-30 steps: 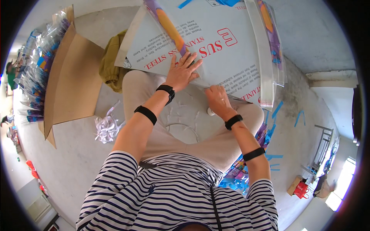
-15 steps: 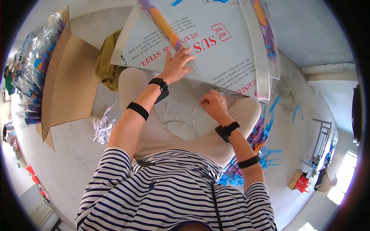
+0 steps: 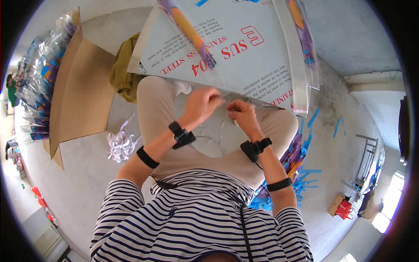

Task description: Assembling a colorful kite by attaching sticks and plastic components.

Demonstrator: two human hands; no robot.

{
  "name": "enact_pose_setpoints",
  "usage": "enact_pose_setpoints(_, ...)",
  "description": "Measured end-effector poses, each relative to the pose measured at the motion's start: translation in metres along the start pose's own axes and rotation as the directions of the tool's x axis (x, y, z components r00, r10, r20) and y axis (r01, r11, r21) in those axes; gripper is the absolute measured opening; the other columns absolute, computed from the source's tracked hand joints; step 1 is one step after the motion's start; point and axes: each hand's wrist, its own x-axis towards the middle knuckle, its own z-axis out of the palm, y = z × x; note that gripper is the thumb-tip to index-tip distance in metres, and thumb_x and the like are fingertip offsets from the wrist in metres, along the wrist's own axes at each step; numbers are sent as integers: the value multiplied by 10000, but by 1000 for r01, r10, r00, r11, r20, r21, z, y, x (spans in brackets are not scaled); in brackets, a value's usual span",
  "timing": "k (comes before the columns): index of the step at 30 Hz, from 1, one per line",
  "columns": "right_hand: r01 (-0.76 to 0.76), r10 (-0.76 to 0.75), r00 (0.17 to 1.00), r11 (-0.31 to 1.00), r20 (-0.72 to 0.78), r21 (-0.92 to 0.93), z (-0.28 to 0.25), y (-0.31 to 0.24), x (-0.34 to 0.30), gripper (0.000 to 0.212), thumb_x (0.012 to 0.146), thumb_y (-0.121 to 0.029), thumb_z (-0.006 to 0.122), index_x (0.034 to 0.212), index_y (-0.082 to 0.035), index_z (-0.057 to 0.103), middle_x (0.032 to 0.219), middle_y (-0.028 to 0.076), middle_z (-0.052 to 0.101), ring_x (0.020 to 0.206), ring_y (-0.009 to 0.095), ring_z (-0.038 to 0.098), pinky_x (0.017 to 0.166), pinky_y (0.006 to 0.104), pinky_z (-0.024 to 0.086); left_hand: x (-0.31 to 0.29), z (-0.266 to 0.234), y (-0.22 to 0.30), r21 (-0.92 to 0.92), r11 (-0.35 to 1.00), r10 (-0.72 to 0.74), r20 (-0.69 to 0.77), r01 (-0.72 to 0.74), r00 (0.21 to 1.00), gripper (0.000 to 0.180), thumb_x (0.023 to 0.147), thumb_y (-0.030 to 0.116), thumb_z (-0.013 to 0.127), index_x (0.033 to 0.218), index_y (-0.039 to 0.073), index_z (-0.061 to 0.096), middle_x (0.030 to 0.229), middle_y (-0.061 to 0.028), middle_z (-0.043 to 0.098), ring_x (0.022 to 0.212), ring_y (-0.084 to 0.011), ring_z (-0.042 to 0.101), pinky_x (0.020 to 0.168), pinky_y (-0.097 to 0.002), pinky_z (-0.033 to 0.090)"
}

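Note:
My left hand and my right hand meet above my lap, at the near edge of a large white printed board. Their fingertips are pinched on a small thin pale strip between them, too small to make out well. The board rests on my bent knees. On it lies a long orange and purple item in a clear sleeve. Both wrists carry black bands.
More clear sleeves with colourful items lie on the board's right side. An open cardboard box and a stack of bagged items stand left. An olive cloth, white scraps and blue strips lie on the concrete floor.
My left hand has left the board beside the orange item and drawn back to my right hand. Both hands have risen and closed together at the board's near edge.

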Motion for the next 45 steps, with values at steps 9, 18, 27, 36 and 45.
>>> enact_pose_setpoints(9,47,-162,970,853,-179,-521,-19,2,-1,221,750,-65,715,970,-37,717,927,103,719,856,312,677,790,418,529,-42,1,-38,84,955,-295,366,285,883,251,743,188,796,924,36,713,895,-114,722,873,-298,693,758,-427,535)
enact_pose_setpoints(18,456,-597,778,320,197,-830,-13,-37,38,562,719,22,644,1261,-123,625,1301,63,578,1226,295,506,1033,456,406,-30,-10,-30,347,938,-198,519,7,831,426,711,188,782,1134,161,741,1014,-107,724,1008,-330,668,814,-476,515)
enact_pose_setpoints(27,578,-602,694,138,396,-804,-9,-29,71,475,745,7,635,1200,-126,666,1289,20,605,1201,280,536,1057,457,402,-14,-25,-12,238,927,-367,423,290,828,447,699,132,733,1145,120,703,1114,-92,695,1016,-329,658,829,-459,527)
enact_pose_setpoints(36,623,-623,695,275,358,-732,-14,-30,74,499,701,64,636,1161,-123,675,1236,9,632,1140,293,561,968,427,470,-1,-4,5,189,981,20,83,-35,996,367,645,56,766,990,65,641,1054,-105,645,989,-319,630,791,-453,499)
enact_pose_setpoints(45,679,-598,696,371,396,-634,-26,-32,84,533,645,110,679,1147,-68,682,1255,45,650,1137,315,561,984,405,503,15,45,-25,376,894,332,-192,-243,923,210,750,25,734,900,41,588,1051,-93,606,1014,-325,588,830,-430,486)
